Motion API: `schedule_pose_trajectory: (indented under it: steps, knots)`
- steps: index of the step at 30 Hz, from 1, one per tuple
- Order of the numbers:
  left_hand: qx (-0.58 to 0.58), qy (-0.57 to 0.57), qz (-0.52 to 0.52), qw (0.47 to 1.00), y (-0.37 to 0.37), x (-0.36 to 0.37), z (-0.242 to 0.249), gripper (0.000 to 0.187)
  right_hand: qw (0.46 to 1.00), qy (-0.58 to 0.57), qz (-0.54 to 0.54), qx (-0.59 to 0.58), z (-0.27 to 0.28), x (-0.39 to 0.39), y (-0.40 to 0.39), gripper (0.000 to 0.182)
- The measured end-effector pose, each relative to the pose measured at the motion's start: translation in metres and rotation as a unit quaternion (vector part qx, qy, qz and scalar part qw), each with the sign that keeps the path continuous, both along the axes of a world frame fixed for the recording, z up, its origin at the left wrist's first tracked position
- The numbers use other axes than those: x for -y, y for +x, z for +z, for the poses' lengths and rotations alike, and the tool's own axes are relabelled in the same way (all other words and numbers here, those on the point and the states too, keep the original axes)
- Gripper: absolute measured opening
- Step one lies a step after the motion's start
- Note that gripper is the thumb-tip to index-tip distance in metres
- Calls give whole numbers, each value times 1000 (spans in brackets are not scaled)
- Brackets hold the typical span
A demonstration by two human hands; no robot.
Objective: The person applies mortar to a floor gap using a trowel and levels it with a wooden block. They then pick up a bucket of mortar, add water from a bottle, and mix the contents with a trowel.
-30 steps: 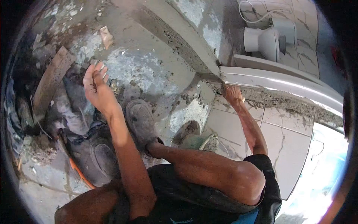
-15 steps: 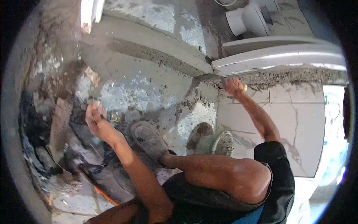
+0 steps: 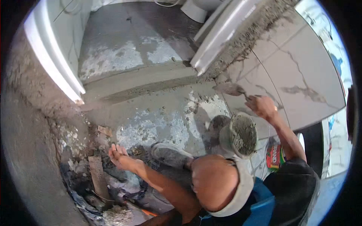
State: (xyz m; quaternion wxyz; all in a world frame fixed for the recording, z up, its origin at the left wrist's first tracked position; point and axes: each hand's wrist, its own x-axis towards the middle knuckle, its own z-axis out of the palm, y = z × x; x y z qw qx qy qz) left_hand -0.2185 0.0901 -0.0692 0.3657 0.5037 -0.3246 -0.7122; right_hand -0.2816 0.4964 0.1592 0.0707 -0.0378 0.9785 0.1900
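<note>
My right hand [image 3: 261, 107] is closed around the handle of a trowel [image 3: 229, 89] with a mortar-smeared blade. The blade is held over the marbled tile, close to the foot of the white door frame [image 3: 220, 37]. Just below my right hand stands a bucket [image 3: 226, 137] with grey mortar [image 3: 244, 133] in it. A smoothed mortar sill [image 3: 145, 80] runs across the doorway. My left hand [image 3: 122, 157] is open and empty, palm turned up, above the rubble at left. Near it lie a broken tile piece [image 3: 105, 130] and a narrow plank [image 3: 98, 176].
Behind the sill is a dark wet floor with a white toilet base [image 3: 194, 13]. Another white frame post [image 3: 52, 56] stands at left beside a rough wall. A red and green labelled container [image 3: 275, 156] sits below my right arm. My shoe [image 3: 171, 154] rests on mortar-spotted flooring.
The view has swung, and the bucket of mortar now shows fully. The trowel has come away from the corner of the sill, out over the tile. My left hand stays open.
</note>
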Motion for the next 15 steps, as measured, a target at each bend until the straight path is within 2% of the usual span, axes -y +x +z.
schedule_pose_trajectory:
  steps: [2, 6, 8, 10, 11, 12, 14, 15]
  knots:
    - [-37, -11, 5, 999, 2, -3, 2, 30, 997, -18, -79, -14, 23, -17, 46, 37]
    - [-64, -3, -1, 998, -4, -7, 1, 25, 976, -51, -205, 56, 75, -32, 118, 38]
    - [-51, -28, -14, 998, -5, -12, 2, 24, 976, -89, -197, 31, 73, -41, 143, 38]
    - [-60, -13, -39, 997, -3, -13, 5, 25, 953, -134, -257, 90, 46, -57, 146, 39]
    - [-61, -22, -23, 998, -3, -12, 10, 25, 971, -122, -200, 47, 23, -65, 153, 40]
    - [-92, -18, 5, 996, -4, -16, 15, 25, 982, -29, -186, 31, 17, -46, 155, 41]
    - [-120, -16, 54, 991, -6, -22, 30, 26, 977, -162, -95, -103, -10, -43, 159, 42]
    - [-135, -10, 59, 989, -4, -22, 40, 28, 961, -243, -69, -112, -9, -38, 162, 39]
